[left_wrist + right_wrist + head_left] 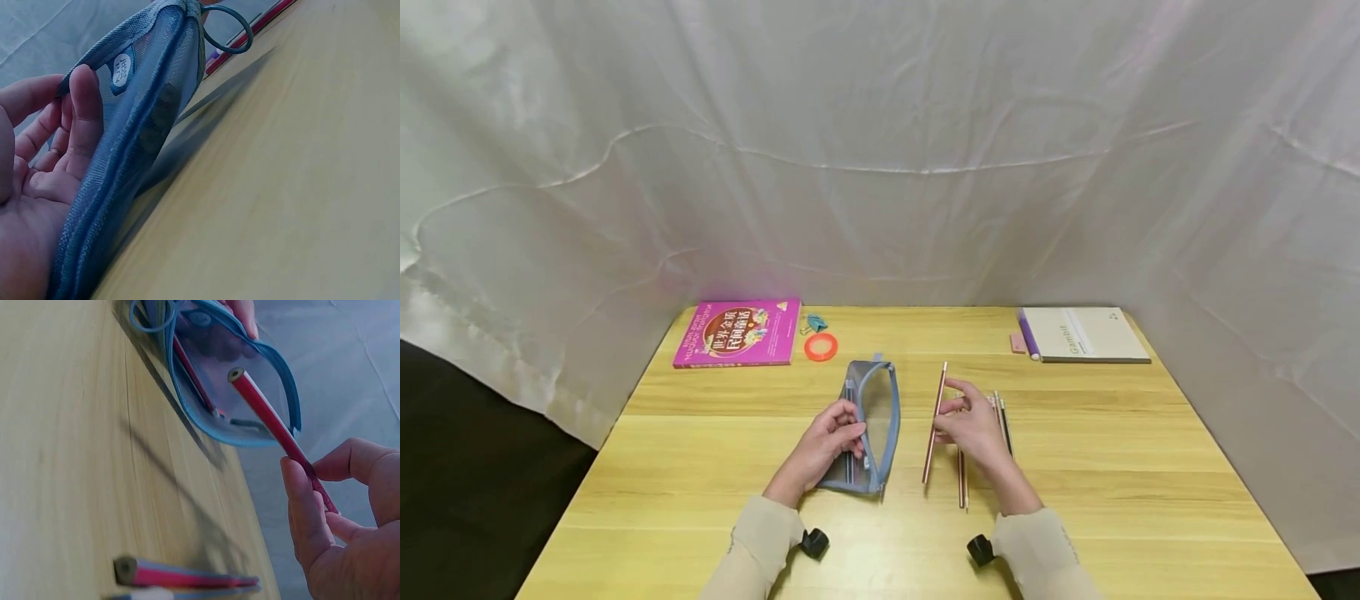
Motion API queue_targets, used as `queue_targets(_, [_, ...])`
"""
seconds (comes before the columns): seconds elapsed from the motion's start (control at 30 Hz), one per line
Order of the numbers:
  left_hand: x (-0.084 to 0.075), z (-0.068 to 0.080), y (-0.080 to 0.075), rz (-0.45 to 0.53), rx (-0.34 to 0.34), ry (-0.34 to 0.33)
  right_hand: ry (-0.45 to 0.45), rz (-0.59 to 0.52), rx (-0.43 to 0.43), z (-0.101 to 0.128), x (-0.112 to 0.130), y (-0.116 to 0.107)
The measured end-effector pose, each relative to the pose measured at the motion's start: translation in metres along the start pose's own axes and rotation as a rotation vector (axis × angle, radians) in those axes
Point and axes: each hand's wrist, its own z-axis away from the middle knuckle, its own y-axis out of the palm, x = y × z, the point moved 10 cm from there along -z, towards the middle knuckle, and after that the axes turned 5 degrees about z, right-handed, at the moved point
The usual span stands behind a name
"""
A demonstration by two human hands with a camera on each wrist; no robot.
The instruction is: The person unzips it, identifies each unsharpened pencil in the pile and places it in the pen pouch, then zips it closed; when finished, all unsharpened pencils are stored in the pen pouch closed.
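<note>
A blue mesh pencil case (880,417) stands with its zip mouth spread. My left hand (829,442) pinches its edge between thumb and fingers, plain in the left wrist view. Inside the case (287,375), a red pencil (194,378) shows through the mouth. My right hand (973,425) pinches another red pencil (269,412) between thumb and fingers, held off the table to the right of the case. Under and beside the right hand lie several loose pencils (962,483), partly hidden by it.
A pink book (700,333) lies at the back left, beside a teal binder clip (817,322) and an orange tape roll (821,347). At the back right are a pink eraser (1018,343), a purple pen (1028,336) and a notebook (1090,333). Pale curtains surround the wooden table (1112,467).
</note>
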Motion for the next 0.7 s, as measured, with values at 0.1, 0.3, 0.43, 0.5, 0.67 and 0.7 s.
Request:
queue_targets(0.1, [-0.001, 0.000, 0.000, -0.011, -0.013, -0.012, -0.013, -0.008, 0.000, 0.000, 0.001, 0.007])
queue_targets(0.3, [0.000, -0.001, 0.000, -0.025, -0.025, -0.029, -0.049, -0.034, -0.012, -0.001, 0.005, 0.018])
queue_targets(0.43, [-0.001, -0.001, 0.000, -0.023, -0.024, -0.027, -0.057, -0.058, -0.019, -0.001, 0.006, 0.026])
queue_targets(0.5, [-0.001, -0.001, 0.000, -0.020, -0.022, -0.024, -0.060, -0.072, -0.024, -0.002, 0.006, 0.030])
queue_targets(0.67, [-0.003, -0.001, 0.001, -0.005, -0.017, -0.010, -0.078, -0.097, -0.037, -0.003, 0.009, 0.040])
queue_targets(0.7, [-0.003, -0.001, 0.001, 0.000, -0.016, -0.007, -0.084, -0.101, -0.044, -0.003, 0.009, 0.042])
